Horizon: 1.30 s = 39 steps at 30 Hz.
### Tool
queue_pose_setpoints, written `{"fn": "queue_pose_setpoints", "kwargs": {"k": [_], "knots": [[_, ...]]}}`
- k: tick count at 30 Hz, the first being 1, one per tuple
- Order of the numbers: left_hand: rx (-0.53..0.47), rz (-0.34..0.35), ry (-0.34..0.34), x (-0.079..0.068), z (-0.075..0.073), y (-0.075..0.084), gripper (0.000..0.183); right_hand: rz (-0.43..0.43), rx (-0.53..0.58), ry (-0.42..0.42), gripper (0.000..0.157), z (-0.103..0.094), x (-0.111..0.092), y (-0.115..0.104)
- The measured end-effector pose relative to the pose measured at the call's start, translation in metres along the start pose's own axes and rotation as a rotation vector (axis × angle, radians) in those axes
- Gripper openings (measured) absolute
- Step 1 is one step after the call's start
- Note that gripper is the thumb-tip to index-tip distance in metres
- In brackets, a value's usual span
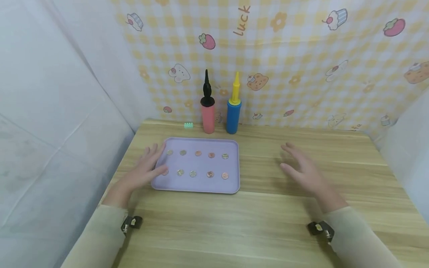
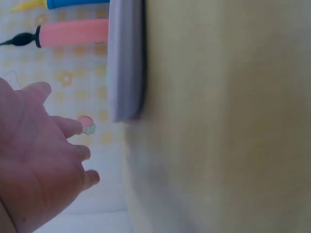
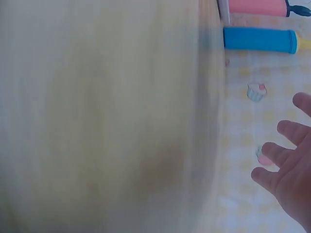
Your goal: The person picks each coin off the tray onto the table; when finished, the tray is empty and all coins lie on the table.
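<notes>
A lavender tray (image 1: 197,185) lies on the table, left of centre in the head view. Two rows of small coins (image 1: 210,174) rest in it, some copper and some silver or brassy. My left hand (image 1: 142,171) is at the tray's left side, fingers spread, overlapping its edge and partly covering a coin in the front row. In the left wrist view its palm faces the camera, beside the tray's raised wall, and holds nothing. To the right of the tray, my right hand (image 1: 306,171) hovers above bare wood with fingers extended and nothing in it.
Behind the tray stand a pink hand pump (image 1: 208,118) with a black nozzle and a blue hand pump (image 1: 233,117) with a yellow nozzle. Left of them sits a small teal toy brick (image 1: 188,125). A checked curtain (image 1: 295,56) hangs along the table's back edge.
</notes>
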<state>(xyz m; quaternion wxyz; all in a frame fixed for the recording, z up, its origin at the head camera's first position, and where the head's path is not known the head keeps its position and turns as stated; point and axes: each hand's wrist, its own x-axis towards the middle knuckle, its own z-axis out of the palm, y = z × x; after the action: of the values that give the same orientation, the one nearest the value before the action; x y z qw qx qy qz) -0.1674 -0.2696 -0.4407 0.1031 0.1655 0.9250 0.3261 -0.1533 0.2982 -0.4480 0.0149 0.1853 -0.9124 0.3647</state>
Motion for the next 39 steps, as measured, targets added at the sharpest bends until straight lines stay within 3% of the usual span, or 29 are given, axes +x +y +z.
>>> {"fn": "queue_pose_setpoints", "kwargs": {"k": [4,9,19,23,26,30,39], "knots": [[-0.126,-0.006,0.007,-0.007,0.01,-0.008,0.083,-0.014,0.139,0.049,0.055,0.019,0.005,-0.004],[-0.191,-0.01,0.023,-0.007,0.017,-0.017,0.082,0.019,0.235,0.095,0.046,0.042,0.015,-0.011],[-0.099,-0.136,0.132,-0.006,0.031,-0.033,0.067,0.11,0.329,0.199,0.037,0.095,0.042,-0.023],[-0.094,-0.157,0.153,-0.008,0.033,-0.035,0.063,0.097,0.303,0.232,0.032,0.11,0.056,-0.032],[-0.091,-0.154,0.161,-0.01,0.033,-0.037,0.062,0.075,0.212,0.233,0.029,0.121,0.068,-0.037],[-0.091,-0.131,0.169,-0.01,0.032,-0.038,0.06,0.075,0.133,0.266,0.024,0.133,0.083,-0.045],[-0.061,-0.056,0.239,-0.008,0.039,-0.039,0.057,0.09,0.108,0.263,0.026,0.152,0.106,-0.055]]}}
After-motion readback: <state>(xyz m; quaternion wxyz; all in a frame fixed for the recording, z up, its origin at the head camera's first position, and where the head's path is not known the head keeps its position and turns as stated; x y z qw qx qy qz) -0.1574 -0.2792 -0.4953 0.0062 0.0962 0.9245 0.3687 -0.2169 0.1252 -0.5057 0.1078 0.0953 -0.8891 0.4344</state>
